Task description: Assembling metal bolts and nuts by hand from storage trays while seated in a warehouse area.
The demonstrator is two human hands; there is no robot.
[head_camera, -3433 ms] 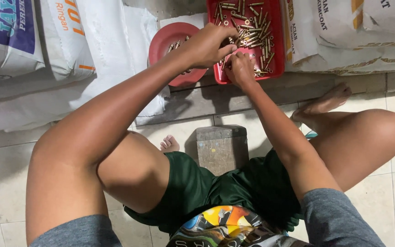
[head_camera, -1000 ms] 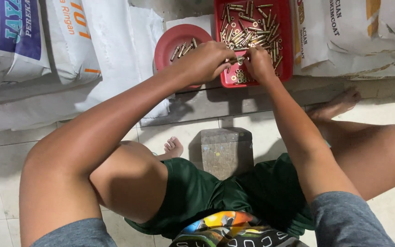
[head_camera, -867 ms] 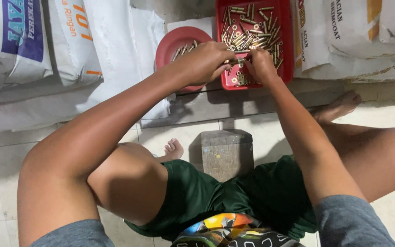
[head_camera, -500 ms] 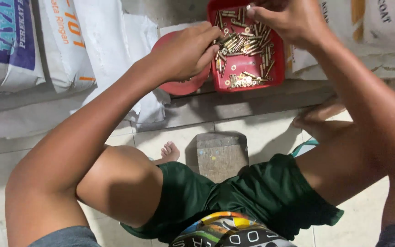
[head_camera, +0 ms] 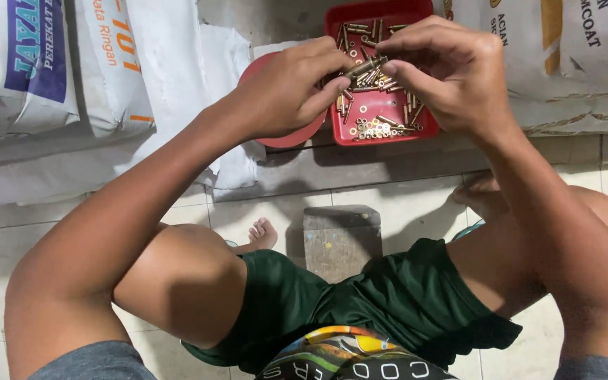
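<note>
Tiled floor (head_camera: 402, 204), white sacks (head_camera: 128, 77) stacked along the far side. Left hand (head_camera: 286, 91) and right hand (head_camera: 445, 74) meet above a red tray (head_camera: 388, 134), fingers of both pinched narrow on one brass pin (head_camera: 364, 67) held between them, tilted. Tray holds loose brass pins and small rings (head_camera: 373, 128). Round red lid (head_camera: 283, 137) sits just left of the tray, mostly hidden under the left hand. Grey block (head_camera: 341, 239) stands on the floor between the knees, near a bare foot (head_camera: 262, 232).
</note>
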